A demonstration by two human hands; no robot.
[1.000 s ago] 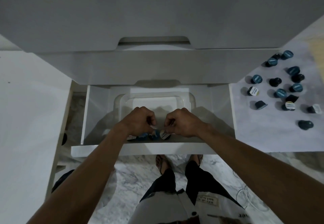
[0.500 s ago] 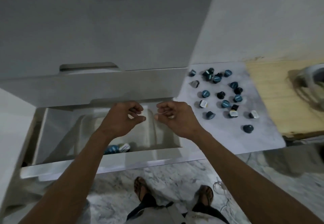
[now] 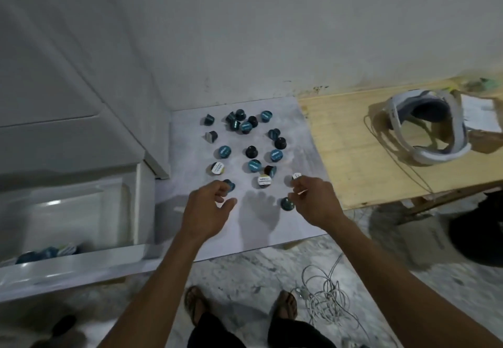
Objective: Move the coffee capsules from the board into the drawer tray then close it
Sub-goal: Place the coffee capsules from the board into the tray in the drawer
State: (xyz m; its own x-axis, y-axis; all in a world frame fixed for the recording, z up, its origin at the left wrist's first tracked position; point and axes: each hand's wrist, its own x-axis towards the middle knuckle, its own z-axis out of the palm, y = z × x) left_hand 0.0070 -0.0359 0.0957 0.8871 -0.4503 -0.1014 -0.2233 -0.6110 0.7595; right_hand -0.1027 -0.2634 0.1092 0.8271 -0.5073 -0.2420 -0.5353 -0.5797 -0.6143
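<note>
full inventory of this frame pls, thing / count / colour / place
coffee capsules on board: about nineteen, teal, black, some white-topped, scattered on the board
board: one, pale grey, right of the drawer
drawer: one, white, open, lower left
tray: one, clear, inside the drawer
capsules in tray: a few, blurred, at the tray's near edge
wooden table: one, light wood, right of the board
headset: one, white and grey, on the wooden table
papers: a few, white, far right on the table
cable: one tangle, white, on the floor
sandals: two, dark, on the feet
left hand: fingers loosely curled, empty, over the board
right hand: fingers loosely curled, over the board's near right capsules
</note>
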